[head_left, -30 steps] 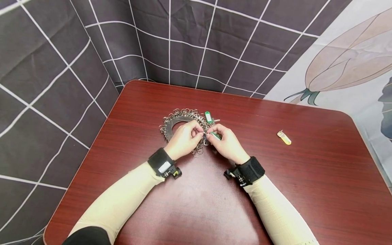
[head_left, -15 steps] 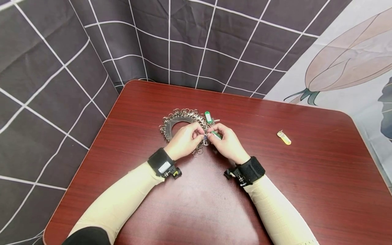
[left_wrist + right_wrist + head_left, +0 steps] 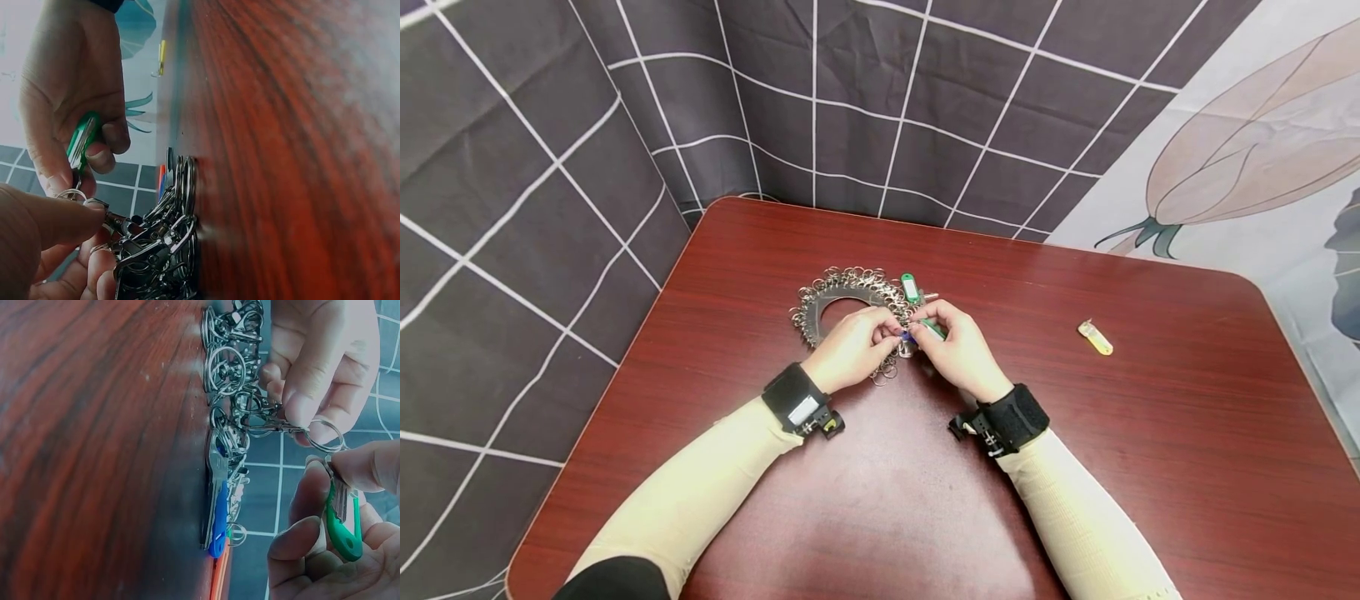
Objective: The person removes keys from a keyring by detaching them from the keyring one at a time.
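Both hands meet over the right side of a dark ring-shaped plate (image 3: 814,315) fringed with many small metal clips and split rings. My left hand (image 3: 855,343) pinches a clip and its split ring (image 3: 342,439) between thumb and forefinger, lifted off the table. Just right of it, my right hand (image 3: 957,350) grips a green key tag (image 3: 341,540) with a key lying along it. Its thumb and forefinger pinch the tag's top end at the split ring; whether the two are linked is hidden by the fingertips.
A blue key tag (image 3: 217,534) with a key lies beside the clips, with an orange tag (image 3: 220,572) below. Another green tag (image 3: 910,287) lies at the plate's upper right. Farther right on the brown table (image 3: 1187,400) rests a yellow tag (image 3: 1096,337).
Both hands have sunk slightly toward the near edge, keeping their grips. More of a blue tag shows between the fingertips in the head view.
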`<state>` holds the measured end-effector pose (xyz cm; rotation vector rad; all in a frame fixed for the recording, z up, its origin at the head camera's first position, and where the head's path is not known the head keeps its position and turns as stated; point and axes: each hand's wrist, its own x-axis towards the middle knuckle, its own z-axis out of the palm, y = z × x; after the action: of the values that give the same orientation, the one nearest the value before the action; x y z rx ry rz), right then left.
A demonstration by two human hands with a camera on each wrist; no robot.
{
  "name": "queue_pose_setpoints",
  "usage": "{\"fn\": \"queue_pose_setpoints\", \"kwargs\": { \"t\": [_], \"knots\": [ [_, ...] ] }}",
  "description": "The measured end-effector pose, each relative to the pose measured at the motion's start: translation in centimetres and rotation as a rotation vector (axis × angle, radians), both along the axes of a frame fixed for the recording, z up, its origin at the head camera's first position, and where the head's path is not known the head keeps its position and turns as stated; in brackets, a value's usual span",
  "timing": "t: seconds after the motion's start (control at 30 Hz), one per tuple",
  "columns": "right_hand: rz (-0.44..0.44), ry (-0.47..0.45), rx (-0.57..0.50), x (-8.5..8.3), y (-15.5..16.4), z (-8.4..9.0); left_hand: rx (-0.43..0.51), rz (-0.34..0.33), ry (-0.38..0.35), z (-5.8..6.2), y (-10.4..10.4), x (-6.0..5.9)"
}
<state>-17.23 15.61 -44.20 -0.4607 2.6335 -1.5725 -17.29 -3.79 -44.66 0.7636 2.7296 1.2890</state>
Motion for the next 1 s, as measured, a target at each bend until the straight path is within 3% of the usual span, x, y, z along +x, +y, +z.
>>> {"fn": "queue_pose_setpoints", "kwargs": {
  "t": [0.2,0.5,1.0],
  "knots": [
    [-0.01,-0.007,-0.006,-0.08,0.03,-0.11,0.004,0.06,0.02,-0.04,-0.04,-0.04],
    [0.025,-0.024,0.054,0.08,-0.1,0.0,0.084,0.123,0.052,-0.13,-0.01,-0.14],
    [0.009,-0.01,0.055,0.04,-0.05,0.0,0.072,0.079,0.071,-0.14,0.03,0.0]
  ]
}}
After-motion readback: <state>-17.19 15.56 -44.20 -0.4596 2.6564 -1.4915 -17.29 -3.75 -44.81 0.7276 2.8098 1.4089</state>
